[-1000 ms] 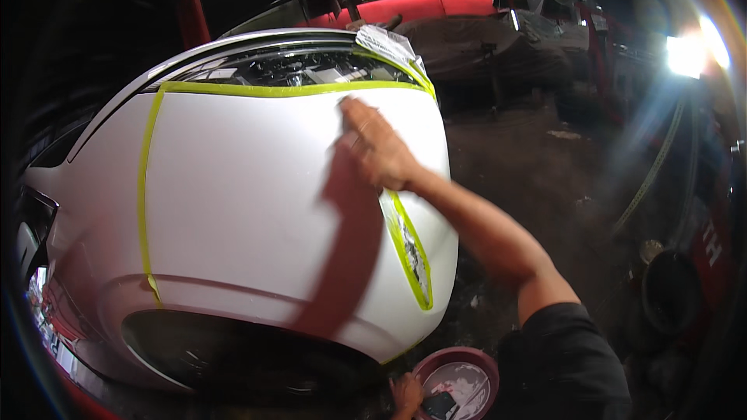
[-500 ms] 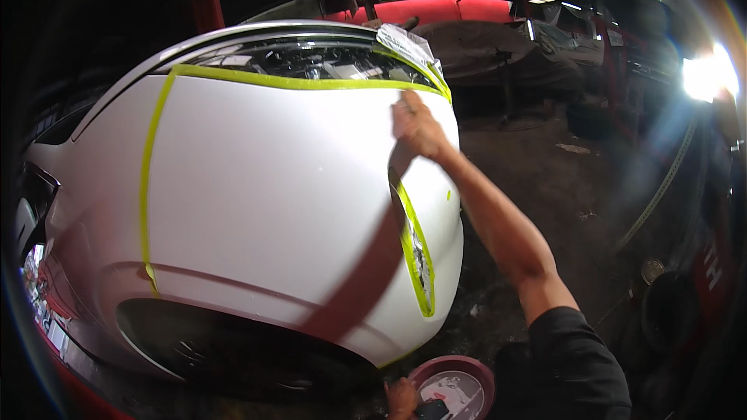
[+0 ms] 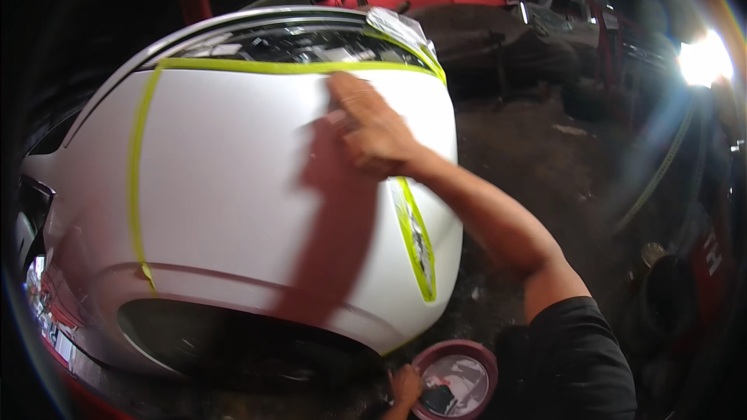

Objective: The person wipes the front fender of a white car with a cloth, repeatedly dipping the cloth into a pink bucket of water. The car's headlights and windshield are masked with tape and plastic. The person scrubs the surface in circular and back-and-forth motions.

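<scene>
A white car body panel (image 3: pixel 233 155) with yellow-green masking tape (image 3: pixel 233 67) along its window edge and down one side spreads across the view. My right hand (image 3: pixel 369 124) lies on the panel just below the window tape, fingers stretched out. Blur hides whether anything thin is under it. Below its wrist, tape frames a narrow lamp (image 3: pixel 419 241). At the lower edge my left hand (image 3: pixel 405 385) is closed over the left rim of a maroon basin (image 3: pixel 489 365). A dark green pad-like object (image 3: pixel 438 399) sits in the basin's cloudy liquid beside the fingers.
The dark wheel arch (image 3: pixel 233 342) opens below the panel. A bright work lamp (image 3: pixel 705 59) shines from the upper right. A tyre-like round object (image 3: pixel 669 295) stands at the right, and a covered vehicle (image 3: pixel 482 43) is at the back.
My right hand has slid left along the panel below the window tape, and its shadow has shifted left. My left hand stays at the basin. The whole view has shifted slightly.
</scene>
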Motion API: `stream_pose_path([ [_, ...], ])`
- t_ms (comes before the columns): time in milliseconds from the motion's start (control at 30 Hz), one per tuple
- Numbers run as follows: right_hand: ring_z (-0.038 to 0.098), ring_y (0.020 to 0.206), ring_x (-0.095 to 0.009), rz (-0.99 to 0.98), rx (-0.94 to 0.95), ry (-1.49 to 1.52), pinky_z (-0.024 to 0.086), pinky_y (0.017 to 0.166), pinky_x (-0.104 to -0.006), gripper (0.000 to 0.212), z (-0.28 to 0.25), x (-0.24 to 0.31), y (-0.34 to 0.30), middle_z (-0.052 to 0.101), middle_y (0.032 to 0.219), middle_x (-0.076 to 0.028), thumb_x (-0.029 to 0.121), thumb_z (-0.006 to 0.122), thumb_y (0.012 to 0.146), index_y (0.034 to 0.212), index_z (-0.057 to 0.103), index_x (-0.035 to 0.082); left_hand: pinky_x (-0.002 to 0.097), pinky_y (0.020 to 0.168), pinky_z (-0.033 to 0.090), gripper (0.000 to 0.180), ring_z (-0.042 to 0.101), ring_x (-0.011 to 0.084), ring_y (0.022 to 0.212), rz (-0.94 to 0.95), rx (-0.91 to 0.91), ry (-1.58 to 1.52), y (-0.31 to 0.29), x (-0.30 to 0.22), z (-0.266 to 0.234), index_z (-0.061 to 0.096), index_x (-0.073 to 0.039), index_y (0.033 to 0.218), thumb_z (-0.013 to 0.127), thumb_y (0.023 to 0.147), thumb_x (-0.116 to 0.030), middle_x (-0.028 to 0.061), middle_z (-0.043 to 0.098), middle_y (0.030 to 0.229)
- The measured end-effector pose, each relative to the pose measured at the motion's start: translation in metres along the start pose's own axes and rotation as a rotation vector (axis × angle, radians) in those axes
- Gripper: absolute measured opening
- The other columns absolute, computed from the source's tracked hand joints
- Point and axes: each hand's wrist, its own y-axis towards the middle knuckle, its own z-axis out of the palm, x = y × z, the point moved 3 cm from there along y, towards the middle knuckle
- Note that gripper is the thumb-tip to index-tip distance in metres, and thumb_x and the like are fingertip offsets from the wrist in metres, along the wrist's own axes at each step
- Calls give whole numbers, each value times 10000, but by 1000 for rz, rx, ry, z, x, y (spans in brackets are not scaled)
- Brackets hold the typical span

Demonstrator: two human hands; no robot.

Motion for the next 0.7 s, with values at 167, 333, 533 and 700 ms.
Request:
stream_pose_path([
  [167,537,780,-270,-181,319,-613,398,743,-420,73,-21,-145,-41,532,766,-117,141,573,713,658,547,100,543,1113,212,353,595,360,1064,106,-12,-33,14,-37,2,574,7,993,450,954,-321,217,648,1026],
  [333,508,848,-306,-283,39,146,408,792,-442,151,-7,-65,-34,552,772,-111,191,552,813,706,597,94,549,1109,217,351,597,350,1064,62,15,4,-3,-10,-4,577,3,980,457,950,-326,199,657,1002],
  [533,531,1064,-334,191,596,-315,384,966,-471,257,21,-74,-16,614,967,-161,215,553,832,933,620,-12,561,1084,253,348,615,358,1022,55,-55,-18,7,-5,12,576,-1,986,459,949,-326,212,660,978],
  [700,282,1390,-385,-57,266,-135,215,1148,-470,647,11,114,31,314,1474,-256,350,538,887,1375,388,-48,568,1090,233,344,602,360,1048,27,-62,-57,6,-18,-28,583,-7,992,472,942,-329,225,653,1013],
])
